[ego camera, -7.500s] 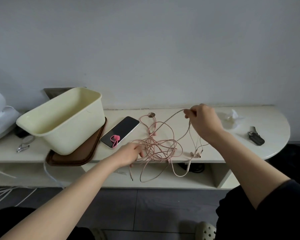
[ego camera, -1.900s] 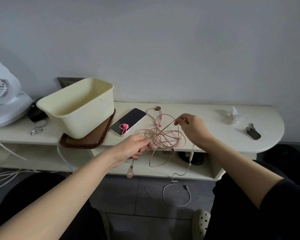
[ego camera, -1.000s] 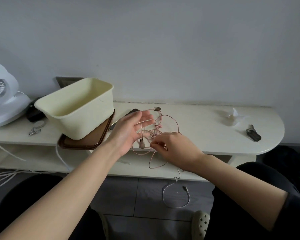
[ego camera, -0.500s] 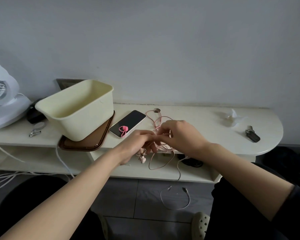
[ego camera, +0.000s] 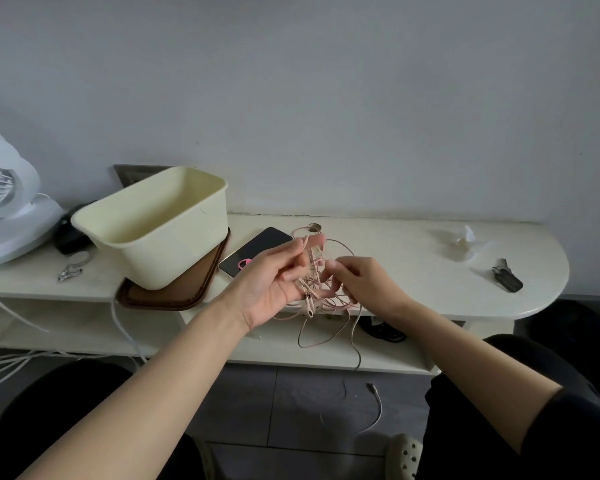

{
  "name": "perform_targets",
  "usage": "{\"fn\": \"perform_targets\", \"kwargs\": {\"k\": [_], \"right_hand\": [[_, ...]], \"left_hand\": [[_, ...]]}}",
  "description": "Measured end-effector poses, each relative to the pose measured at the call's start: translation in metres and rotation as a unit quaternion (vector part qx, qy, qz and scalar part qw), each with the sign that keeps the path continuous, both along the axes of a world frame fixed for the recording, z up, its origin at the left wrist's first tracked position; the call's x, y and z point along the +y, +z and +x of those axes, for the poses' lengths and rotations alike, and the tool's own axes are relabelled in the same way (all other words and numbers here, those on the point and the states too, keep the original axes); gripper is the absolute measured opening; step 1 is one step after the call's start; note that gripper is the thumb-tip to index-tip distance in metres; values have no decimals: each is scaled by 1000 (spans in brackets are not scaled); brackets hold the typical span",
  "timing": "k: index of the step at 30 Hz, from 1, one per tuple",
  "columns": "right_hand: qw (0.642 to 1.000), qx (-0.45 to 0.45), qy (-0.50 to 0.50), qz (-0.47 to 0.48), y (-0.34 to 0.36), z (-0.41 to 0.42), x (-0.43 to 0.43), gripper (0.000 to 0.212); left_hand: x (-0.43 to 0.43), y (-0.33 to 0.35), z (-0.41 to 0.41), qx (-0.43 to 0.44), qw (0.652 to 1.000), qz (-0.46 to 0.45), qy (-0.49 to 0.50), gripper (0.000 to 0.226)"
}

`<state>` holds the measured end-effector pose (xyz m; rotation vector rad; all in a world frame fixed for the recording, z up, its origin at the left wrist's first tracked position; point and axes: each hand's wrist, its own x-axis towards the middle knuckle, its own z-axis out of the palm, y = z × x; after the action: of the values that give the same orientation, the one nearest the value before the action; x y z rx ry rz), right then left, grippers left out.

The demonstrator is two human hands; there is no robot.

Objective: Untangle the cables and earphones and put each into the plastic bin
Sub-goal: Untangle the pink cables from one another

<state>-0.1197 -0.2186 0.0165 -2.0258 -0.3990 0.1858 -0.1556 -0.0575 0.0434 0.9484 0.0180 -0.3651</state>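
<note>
A tangle of thin pink earphone wires (ego camera: 321, 289) hangs between my two hands above the front edge of the cream shelf (ego camera: 395, 271). My left hand (ego camera: 278, 277) is palm up with the wires draped over its fingers and its thumb holding strands. My right hand (ego camera: 357, 277) pinches a strand at the tangle's right side. Loops of pink wire and a pale cable (ego camera: 355, 337) dangle below the shelf edge, the cable's plug end (ego camera: 373, 389) lying on the floor. The cream plastic bin (ego camera: 160, 226) stands to the left on a brown tray (ego camera: 174, 296), with nothing seen inside.
A phone (ego camera: 257, 249) with a pink tie lies between bin and hands. A white fan (ego camera: 4, 209) and nail clippers (ego camera: 69, 271) are at far left, crumpled plastic (ego camera: 463, 239) and a dark key fob (ego camera: 506, 278) at right. White cords lie on the floor at left.
My left hand has turned palm up and lifted the tangle, my right hand has shifted to its right side, and the pale cable has slid lower toward the floor.
</note>
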Motion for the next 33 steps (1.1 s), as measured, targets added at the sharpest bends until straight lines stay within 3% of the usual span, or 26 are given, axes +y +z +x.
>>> {"fn": "perform_targets", "kwargs": {"k": [8,12,18,22,25,30,31,33], "right_hand": [[999,31,31,10,-3,-10,14,38],[998,57,33,-7,-8,-13,17,37],[997,-1,27,-69,-4,-18,18,43],[993,-22,30,-112,0,-18,15,28],[991,-30,37,-125,4,-18,11,22],[986,-78,61,-133,24,-20,4,21],[986,-90,60,-127,29,-18,2,22],[987,-109,43,-110,36,-13,-1,22]], "left_hand": [[1,3,9,-10,997,-52,50,39],[2,6,15,-23,996,-25,86,31],[-4,13,15,-79,990,74,87,23],[-3,10,19,-101,976,176,75,26],[2,5,19,-125,947,288,68,20],[8,-7,14,-156,863,480,13,21],[9,-8,12,-146,862,486,-5,21],[8,-9,8,-121,893,433,-20,27]]}}
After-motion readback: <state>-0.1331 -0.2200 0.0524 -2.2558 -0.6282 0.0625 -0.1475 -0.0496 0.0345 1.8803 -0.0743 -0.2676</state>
